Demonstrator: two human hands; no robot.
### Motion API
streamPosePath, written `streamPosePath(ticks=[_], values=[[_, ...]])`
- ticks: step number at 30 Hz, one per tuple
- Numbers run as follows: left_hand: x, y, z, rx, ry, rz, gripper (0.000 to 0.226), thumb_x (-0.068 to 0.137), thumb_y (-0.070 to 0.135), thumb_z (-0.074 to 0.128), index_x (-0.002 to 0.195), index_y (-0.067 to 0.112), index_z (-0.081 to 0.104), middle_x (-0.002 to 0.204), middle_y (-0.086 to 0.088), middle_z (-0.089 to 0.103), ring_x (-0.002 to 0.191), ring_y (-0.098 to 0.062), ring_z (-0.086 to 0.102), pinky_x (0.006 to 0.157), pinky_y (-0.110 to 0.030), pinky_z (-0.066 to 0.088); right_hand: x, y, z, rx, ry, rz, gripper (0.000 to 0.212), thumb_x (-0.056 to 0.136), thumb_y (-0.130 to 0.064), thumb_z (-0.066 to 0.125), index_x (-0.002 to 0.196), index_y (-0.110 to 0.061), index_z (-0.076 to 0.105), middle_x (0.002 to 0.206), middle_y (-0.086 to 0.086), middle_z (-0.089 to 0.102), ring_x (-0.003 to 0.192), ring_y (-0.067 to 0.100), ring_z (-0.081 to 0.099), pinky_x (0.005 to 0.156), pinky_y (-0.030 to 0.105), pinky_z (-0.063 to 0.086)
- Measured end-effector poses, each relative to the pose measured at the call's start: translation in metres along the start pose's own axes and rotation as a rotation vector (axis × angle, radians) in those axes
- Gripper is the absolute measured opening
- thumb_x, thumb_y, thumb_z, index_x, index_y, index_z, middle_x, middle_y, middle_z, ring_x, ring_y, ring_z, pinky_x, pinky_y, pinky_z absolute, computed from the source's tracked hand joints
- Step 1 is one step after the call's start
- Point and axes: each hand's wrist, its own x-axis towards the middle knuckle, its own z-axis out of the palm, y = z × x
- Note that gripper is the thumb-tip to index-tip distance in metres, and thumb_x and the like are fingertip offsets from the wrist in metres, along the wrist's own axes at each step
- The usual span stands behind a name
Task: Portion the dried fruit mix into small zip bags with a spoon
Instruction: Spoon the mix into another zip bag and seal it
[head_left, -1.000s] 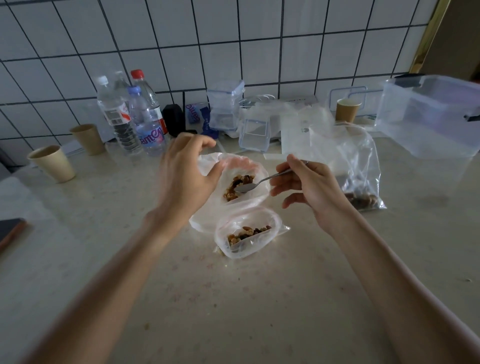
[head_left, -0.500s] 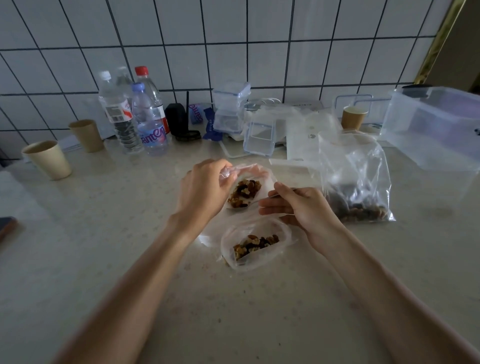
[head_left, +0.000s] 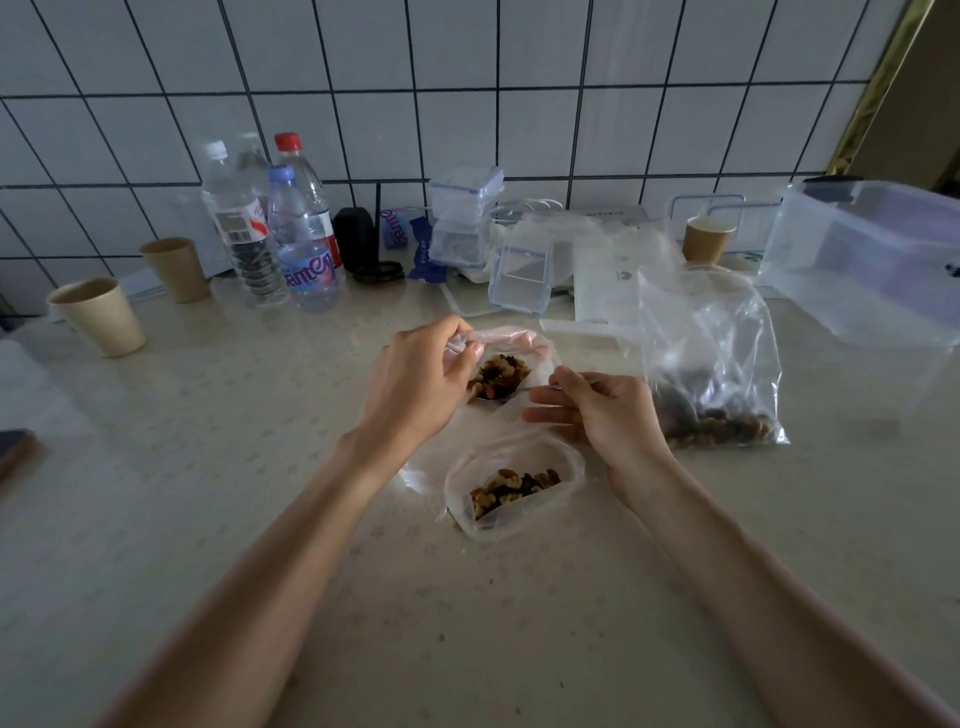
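My left hand (head_left: 415, 384) pinches the rim of a small clear zip bag (head_left: 519, 343) and holds its mouth open; dried fruit mix (head_left: 498, 376) shows inside. My right hand (head_left: 597, 415) grips a metal spoon (head_left: 506, 395), whose bowl sits low in that bag's mouth under the mix. A second small zip bag (head_left: 511, 488) with mix lies on the counter just in front of my hands. The large clear bag (head_left: 711, 364) of dried fruit mix stands to the right of my right hand.
Water bottles (head_left: 301, 244) and paper cups (head_left: 98, 322) stand at the back left. Clear plastic containers (head_left: 519, 275), another paper cup (head_left: 706, 239) and a big plastic tub (head_left: 872, 260) line the back and right. A dark object (head_left: 15, 452) lies at the left edge.
My left hand shifted to pinch the bag's rim nearer the middle. The spoon went deeper into the small bag's mouth. The view dropped slightly toward the counter.
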Motion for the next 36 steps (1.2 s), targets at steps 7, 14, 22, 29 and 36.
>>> streamPosePath(ticks=[7, 14, 22, 29, 36], values=[[-0.002, -0.001, 0.004, -0.022, -0.027, 0.009, 0.011, 0.105, 0.033, 0.058, 0.104, 0.024, 0.062, 0.076, 0.012, 0.063, 0.062, -0.004, 0.059, 0.051, -0.024, 0.04, 0.004, 0.003, 0.006, -0.085, 0.052, -0.174, 0.02, 0.104, -0.021, 0.061, 0.107, -0.005, 0.071, 0.086, 0.008, 0.08, 0.073, 0.022, 0.079, 0.054, 0.027, 0.06], [-0.004, -0.008, 0.018, -0.075, -0.127, -0.048, 0.014, 0.109, 0.039, 0.045, 0.102, 0.027, 0.047, 0.071, 0.012, 0.056, 0.06, -0.002, 0.054, 0.052, -0.024, 0.032, 0.0, 0.0, 0.007, -0.192, -0.034, -0.228, 0.024, 0.106, -0.023, 0.058, 0.09, -0.023, 0.074, 0.085, -0.005, 0.081, 0.07, 0.022, 0.079, 0.053, 0.024, 0.058], [-0.005, -0.014, 0.024, -0.192, -0.084, -0.118, 0.021, 0.109, 0.039, 0.045, 0.106, 0.019, 0.05, 0.076, 0.012, 0.057, 0.063, -0.002, 0.054, 0.054, -0.024, 0.035, -0.001, -0.004, 0.003, -0.103, -0.124, -0.055, 0.023, 0.11, -0.023, 0.048, 0.104, -0.02, 0.07, 0.104, 0.0, 0.081, 0.081, 0.028, 0.08, 0.06, 0.043, 0.065], [-0.001, -0.017, 0.021, -0.25, -0.091, -0.16, 0.017, 0.109, 0.035, 0.047, 0.107, 0.018, 0.053, 0.079, 0.009, 0.059, 0.064, 0.0, 0.056, 0.057, -0.022, 0.038, -0.002, -0.008, -0.001, 0.057, -0.061, 0.042, 0.028, 0.111, -0.023, 0.045, 0.113, -0.01, 0.069, 0.099, 0.004, 0.081, 0.081, 0.03, 0.08, 0.05, 0.032, 0.058], [0.001, -0.021, 0.017, -0.225, -0.049, -0.174, 0.021, 0.108, 0.036, 0.052, 0.108, 0.017, 0.06, 0.09, 0.008, 0.065, 0.08, -0.008, 0.063, 0.062, -0.026, 0.044, 0.0, -0.017, -0.01, 0.167, -0.039, 0.096, 0.032, 0.112, -0.024, 0.042, 0.115, -0.003, 0.066, 0.097, 0.013, 0.08, 0.088, 0.03, 0.079, 0.051, 0.035, 0.059]])
